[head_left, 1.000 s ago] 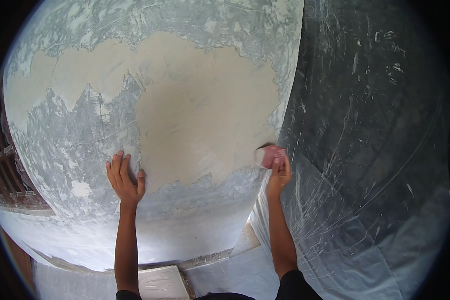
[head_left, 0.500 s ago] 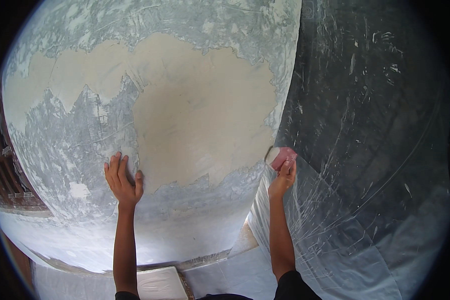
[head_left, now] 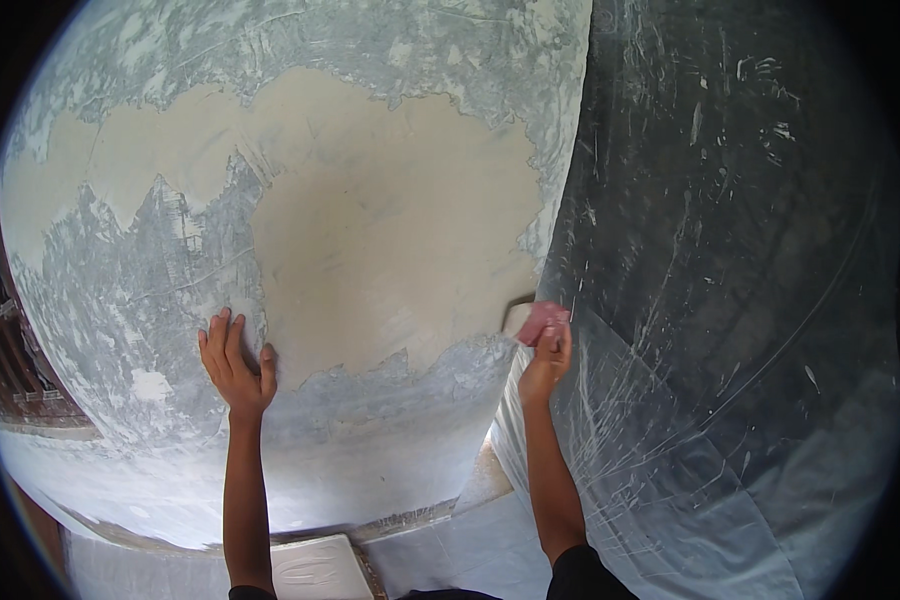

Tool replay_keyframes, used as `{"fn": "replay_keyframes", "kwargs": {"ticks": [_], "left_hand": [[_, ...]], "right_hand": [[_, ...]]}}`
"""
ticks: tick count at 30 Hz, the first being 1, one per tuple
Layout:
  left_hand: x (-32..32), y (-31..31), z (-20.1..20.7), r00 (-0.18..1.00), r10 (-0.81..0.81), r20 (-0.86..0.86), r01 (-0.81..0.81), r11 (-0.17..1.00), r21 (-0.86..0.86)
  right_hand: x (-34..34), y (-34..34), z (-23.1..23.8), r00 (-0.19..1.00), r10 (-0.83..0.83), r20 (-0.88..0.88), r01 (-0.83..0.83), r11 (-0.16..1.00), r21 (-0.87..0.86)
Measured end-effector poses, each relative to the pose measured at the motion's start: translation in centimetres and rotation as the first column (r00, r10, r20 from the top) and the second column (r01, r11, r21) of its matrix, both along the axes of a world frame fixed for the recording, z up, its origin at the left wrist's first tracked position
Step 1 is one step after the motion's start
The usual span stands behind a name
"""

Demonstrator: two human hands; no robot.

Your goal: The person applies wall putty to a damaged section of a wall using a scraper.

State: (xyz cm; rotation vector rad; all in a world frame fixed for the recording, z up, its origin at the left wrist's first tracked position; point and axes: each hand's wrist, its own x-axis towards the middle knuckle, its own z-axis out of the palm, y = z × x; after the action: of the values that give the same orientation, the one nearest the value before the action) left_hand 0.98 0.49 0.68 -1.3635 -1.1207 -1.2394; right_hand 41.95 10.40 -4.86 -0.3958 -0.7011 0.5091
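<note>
A grey-white plastered wall (head_left: 120, 290) fills the left and middle of the view, with a broad patch of smooth beige putty (head_left: 390, 230) across it. My left hand (head_left: 235, 365) rests on the bare grey part with fingers spread, just left of the patch's lower left edge. At the wall's right edge, my right hand (head_left: 547, 368) grips a putty scraper (head_left: 542, 324) by its reddish part. Its pale end points left, toward the putty patch's lower right edge. Whether the blade touches the wall, I cannot tell.
Right of the wall hangs a dark sheet (head_left: 730, 200) with white splashes and streaks. Translucent plastic sheeting (head_left: 660, 480) covers the lower right. A white rectangular board (head_left: 320, 568) lies below, between my forearms. Dark brown wooden slats (head_left: 20, 365) show at the far left.
My right hand has moved left and slightly down with the scraper, bringing its pale end over the wall's edge. The left hand stays on the wall; the whole view has shifted slightly.
</note>
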Motion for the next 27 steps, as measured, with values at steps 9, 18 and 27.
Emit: {"fn": "replay_keyframes", "kwargs": {"ticks": [9, 18, 27], "left_hand": [[0.1, -0.1, 0.2, 1.000, -0.007, -0.003, 0.007, 1.000, 0.002], [0.0, 0.0, 0.1, 1.000, -0.006, -0.003, 0.006, 1.000, 0.005], [0.0, 0.2, 0.0, 1.000, -0.011, 0.004, 0.011, 1.000, 0.012]], "right_hand": [[1.5, 0.6, 0.6, 1.000, -0.017, 0.021, 0.018, 1.000, -0.023], [-1.0, 0.7, -2.0, 0.953, 0.020, 0.301, -0.008, 0.999, -0.042], [-1.1, -0.1, -1.9, 0.995, 0.046, 0.092, -0.045, 0.999, -0.012]]}}
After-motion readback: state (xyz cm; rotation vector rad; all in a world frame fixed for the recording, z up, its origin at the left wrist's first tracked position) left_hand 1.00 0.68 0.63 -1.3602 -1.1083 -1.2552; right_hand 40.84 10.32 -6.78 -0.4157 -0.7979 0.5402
